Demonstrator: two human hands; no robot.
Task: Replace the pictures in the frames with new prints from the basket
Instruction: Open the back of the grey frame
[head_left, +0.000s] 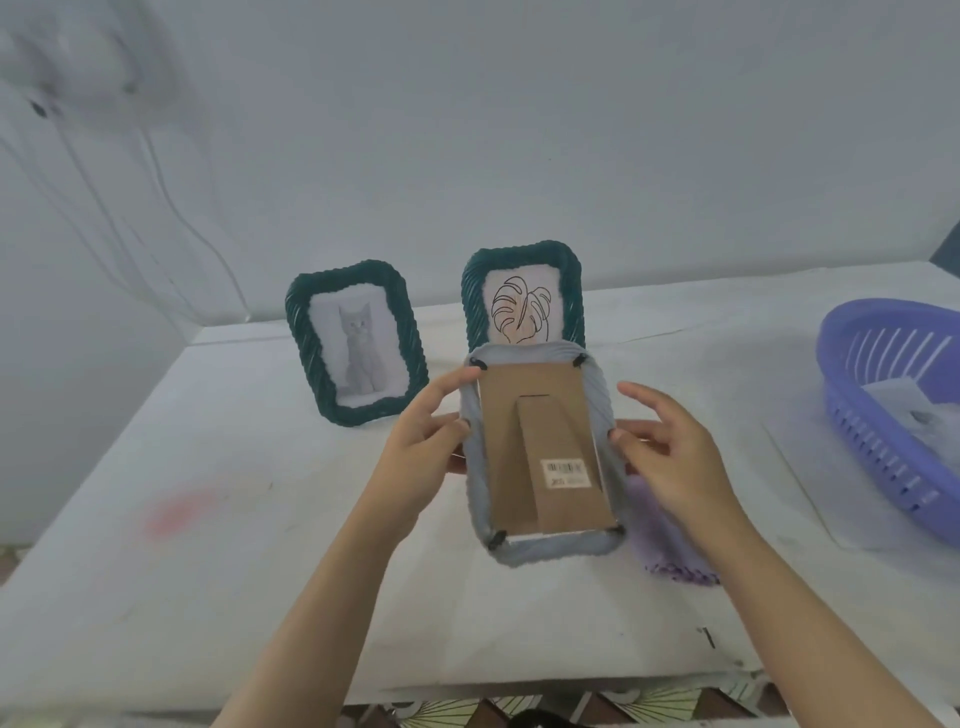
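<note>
Left hand (431, 434), right hand (670, 452): grip clamped on grey frame (540, 415), back facing camera.

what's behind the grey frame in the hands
The leaf frame stands upright behind the grey frame, held between left hand and right hand. Only its upper part shows; its base is covered. The grey frame's own front faces away, unseen.

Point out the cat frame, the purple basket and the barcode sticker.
cat frame (358, 348): head view, cat print at its middle.
purple basket (893, 353): head view, inner slatted wall.
barcode sticker (565, 472): head view, sticker's middle.
</note>
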